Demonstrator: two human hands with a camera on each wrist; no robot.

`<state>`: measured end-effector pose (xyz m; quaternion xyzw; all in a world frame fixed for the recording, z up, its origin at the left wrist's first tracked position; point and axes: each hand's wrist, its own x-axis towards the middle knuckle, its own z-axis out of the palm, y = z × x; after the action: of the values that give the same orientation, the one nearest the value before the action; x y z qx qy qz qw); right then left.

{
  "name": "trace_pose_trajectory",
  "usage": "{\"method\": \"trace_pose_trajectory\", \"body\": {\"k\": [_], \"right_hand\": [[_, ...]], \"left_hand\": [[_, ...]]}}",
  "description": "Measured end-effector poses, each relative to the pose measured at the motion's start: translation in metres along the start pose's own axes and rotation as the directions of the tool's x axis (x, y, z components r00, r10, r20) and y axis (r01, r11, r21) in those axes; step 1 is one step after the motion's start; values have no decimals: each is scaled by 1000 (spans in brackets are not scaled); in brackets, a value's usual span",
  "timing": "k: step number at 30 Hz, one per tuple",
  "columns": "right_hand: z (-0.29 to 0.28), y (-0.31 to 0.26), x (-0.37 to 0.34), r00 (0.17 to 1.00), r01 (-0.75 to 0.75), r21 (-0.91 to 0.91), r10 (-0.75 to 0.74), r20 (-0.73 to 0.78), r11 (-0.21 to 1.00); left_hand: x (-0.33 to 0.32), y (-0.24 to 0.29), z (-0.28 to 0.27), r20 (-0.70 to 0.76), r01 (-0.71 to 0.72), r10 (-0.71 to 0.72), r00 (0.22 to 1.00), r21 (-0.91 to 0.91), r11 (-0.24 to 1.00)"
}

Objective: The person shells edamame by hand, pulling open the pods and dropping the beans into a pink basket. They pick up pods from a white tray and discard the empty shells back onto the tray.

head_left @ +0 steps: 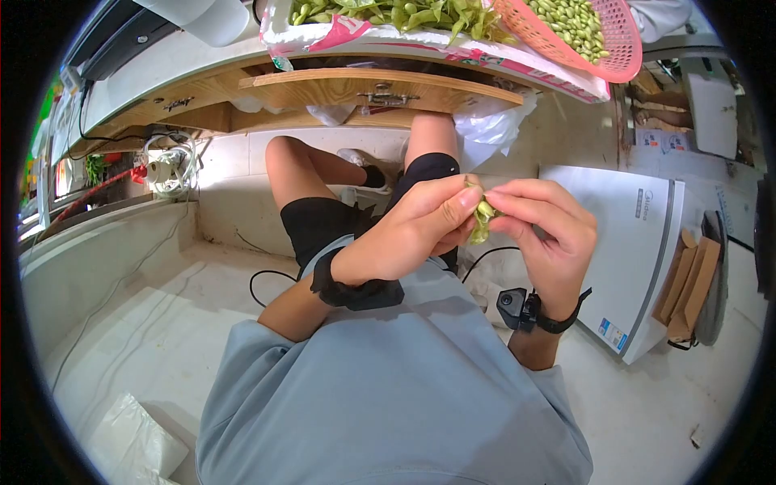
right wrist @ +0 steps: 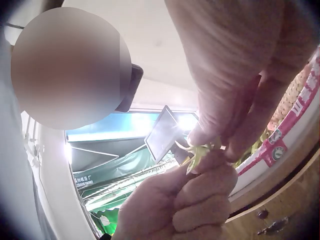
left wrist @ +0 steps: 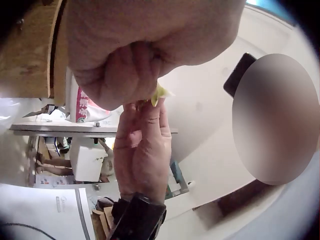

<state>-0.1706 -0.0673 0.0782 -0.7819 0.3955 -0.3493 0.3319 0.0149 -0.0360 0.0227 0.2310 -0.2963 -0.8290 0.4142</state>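
Above the lap, both hands meet at a green pod [head_left: 482, 214]. The left hand [head_left: 420, 222] pinches it between thumb and curled fingers, and the right hand [head_left: 550, 230] holds its other side with thumb and fingertips. In the left wrist view the pod [left wrist: 159, 95] shows as a small yellow-green piece between the left hand [left wrist: 145, 50] and the right hand [left wrist: 145, 155]. The right wrist view shows the pod [right wrist: 198, 156] split or frayed at one end, between the right hand [right wrist: 240, 75] and the left hand [right wrist: 180, 200]. Fingers hide part of it.
A white foam box [head_left: 440, 39] of green pods stands on the table, with a pink basket [head_left: 621, 48] of shelled beans at its right. Below is a partly open wooden drawer [head_left: 323, 87]. A white fridge [head_left: 618, 242] stands at the right, a plastic bag [head_left: 133, 440] on the floor.
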Motion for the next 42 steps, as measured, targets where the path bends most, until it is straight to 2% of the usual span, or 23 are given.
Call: {"method": "trace_pose_trajectory", "body": {"k": [4, 9, 15, 18, 21, 24, 27, 33, 36, 39, 42], "right_hand": [[1, -2, 1, 999, 0, -10, 0, -32, 1000], [3, 2, 0, 997, 46, -27, -48, -58, 999], [11, 2, -1, 982, -159, 209, 176, -64, 965], [17, 8, -5, 973, -173, 328, 212, -89, 929], [28, 13, -10, 958, -154, 364, 229, -173, 919], [36, 12, -13, 926, -165, 358, 269, -264, 919], [43, 14, -14, 915, -127, 232, 205, -349, 964], [52, 5, -13, 853, -164, 336, 304, -424, 928], [54, 4, -15, 850, -152, 250, 256, -461, 956], [57, 3, -15, 830, -139, 247, 249, -498, 959], [58, 1, -16, 816, -167, 323, 314, -485, 932]], "left_hand": [[1, 2, 7, -32, -44, 47, 998, 87, 995], [1, 4, 9, -45, -29, 32, 998, 62, 998], [2, 6, 7, -53, 26, -26, 998, 3, 1000], [4, 9, 7, -56, 24, -24, 998, -2, 1000], [7, 7, 7, -67, 17, -18, 998, -19, 1000], [9, 4, 11, -102, 33, -36, 994, -30, 999], [9, 2, 9, -97, 41, -49, 994, -82, 996], [8, 3, 9, -52, 0, -4, 999, -87, 996], [8, 5, 14, -58, -6, 4, 998, -42, 999], [7, 5, 15, -39, -14, 12, 999, -33, 999], [7, 5, 13, -20, -5, 4, 1000, -65, 998]]}}
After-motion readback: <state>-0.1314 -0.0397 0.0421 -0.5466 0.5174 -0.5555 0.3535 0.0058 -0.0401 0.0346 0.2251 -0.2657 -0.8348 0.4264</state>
